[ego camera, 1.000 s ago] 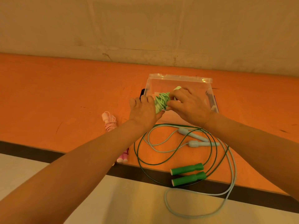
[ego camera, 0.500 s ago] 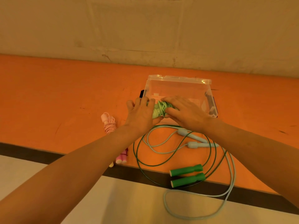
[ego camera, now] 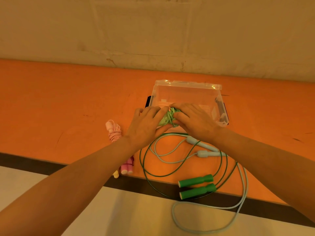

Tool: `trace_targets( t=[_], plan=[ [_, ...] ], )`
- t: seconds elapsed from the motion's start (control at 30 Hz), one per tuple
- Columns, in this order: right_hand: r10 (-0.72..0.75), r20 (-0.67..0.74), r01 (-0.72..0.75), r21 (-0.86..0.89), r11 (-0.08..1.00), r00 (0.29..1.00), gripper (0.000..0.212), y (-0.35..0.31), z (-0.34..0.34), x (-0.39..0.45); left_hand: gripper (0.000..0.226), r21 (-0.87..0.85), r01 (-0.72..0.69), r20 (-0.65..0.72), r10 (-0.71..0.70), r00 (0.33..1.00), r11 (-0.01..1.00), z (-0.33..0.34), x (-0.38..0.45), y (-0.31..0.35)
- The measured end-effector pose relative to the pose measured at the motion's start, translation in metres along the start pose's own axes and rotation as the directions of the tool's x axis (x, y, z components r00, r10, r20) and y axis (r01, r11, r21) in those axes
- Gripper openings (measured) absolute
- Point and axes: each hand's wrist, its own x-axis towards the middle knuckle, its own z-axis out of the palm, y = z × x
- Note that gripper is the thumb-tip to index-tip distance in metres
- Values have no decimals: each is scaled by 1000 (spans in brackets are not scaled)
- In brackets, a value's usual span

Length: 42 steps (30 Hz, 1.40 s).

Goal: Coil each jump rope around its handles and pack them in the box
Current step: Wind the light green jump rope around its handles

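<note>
— Two hands meet over one bundle. The left hand and the right hand both curl around the coiled light-green jump rope, fingers pinching it from either side. Why hold it that way?

— Likely so the wraps don't spring loose off the handles. The bundle sits at the near edge of the clear plastic box, which lies just beyond the hands. I can't tell whether it rests on the rim, inside, or just in front.

— Anything in the box yet?

— Its far part looks bare through the clear walls; the near part is hidden by the hands, so I can't say for sure.

— And the others?

— A pink jump rope, already wound, lies on the orange table just left of the left wrist, partly under the forearm. Nearer the person than the hands, two ropes lie loose and overlapping: a dark-green jump rope with handles side by side, and a pale-blue jump rope whose cord loops off the table edge.

— So, progress?

— I'd judge one rope is being packed, one is coiled and waiting, and two are not yet coiled.
</note>
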Motion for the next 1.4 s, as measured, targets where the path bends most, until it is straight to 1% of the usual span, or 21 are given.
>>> trace_targets(
  t=[0.1, 0.13, 0.23, 0.33, 0.43, 0.5, 0.53, 0.6, 0.67, 0.77, 0.83, 0.93, 1.07, 1.23, 1.33, 1.4],
  plan=[
    [50, -7, -49, 69, 996, 999, 19, -1, -1, 2, 51, -91, 21, -17, -23, 1000, 996, -1, 2, 1],
    [75, -13, -74, 102, 992, 997, 21, -1, -2, 3, 50, -99, 30, -30, -34, 999, 995, -1, 3, 2],
    [156, -33, -147, 181, 972, 987, 25, -2, -2, 4, 47, -31, 62, -99, -64, 993, 998, -3, 7, 6],
    [248, -54, -229, 234, 945, 967, 27, -2, -1, 4, 39, 52, 57, -161, -48, 986, 997, -5, 13, 10],
    [317, -65, -285, 296, 912, 946, 32, -2, -1, 4, 34, 41, 26, -198, -17, 980, 999, -6, 19, 12],
    [336, -79, -299, 299, 906, 939, 35, -4, -1, 4, 33, 41, 21, -214, -12, 977, 999, -5, 20, 11],
    [340, -88, -302, 290, 908, 936, 33, -6, -1, 5, 32, 46, 23, -222, -12, 975, 999, -5, 20, 10],
    [358, -104, -318, 279, 906, 928, 20, -8, -2, 6, 28, 51, 33, -241, -20, 970, 998, -6, 18, 10],
    [373, -122, -329, 276, 903, 920, 13, -11, -3, 6, 24, 1, 51, -260, -49, 964, 999, -8, 18, 12],
    [406, -136, -359, 276, 892, 904, 16, -14, -4, 6, 21, -194, 103, -248, -151, 957, 976, -9, 20, 16],
    [451, -121, -404, 285, 869, 884, 24, -16, -4, 6, 23, -304, 153, -192, -218, 957, 940, -10, 23, 19],
    [489, -94, -443, 303, 844, 867, 33, -15, -3, 5, 29, -358, 219, -100, -271, 957, 908, -10, 27, 20],
    [493, -72, -450, 310, 837, 867, 35, -10, -4, 5, 29, -331, 263, -102, -312, 945, 906, -9, 31, 26],
    [542, -53, -486, 378, 788, 839, 37, -13, -1, 8, 12, -313, 359, -143, -417, 897, 879, -8, 37, 40],
    [570, -59, -499, 417, 760, 819, 36, -16, 1, 11, 11, -282, 367, -199, -428, 881, 886, -9, 41, 43],
    [576, -65, -501, 422, 756, 815, 35, -18, 2, 13, 12, -233, 355, -233, -406, 883, 905, -9, 41, 42]
  ],
)
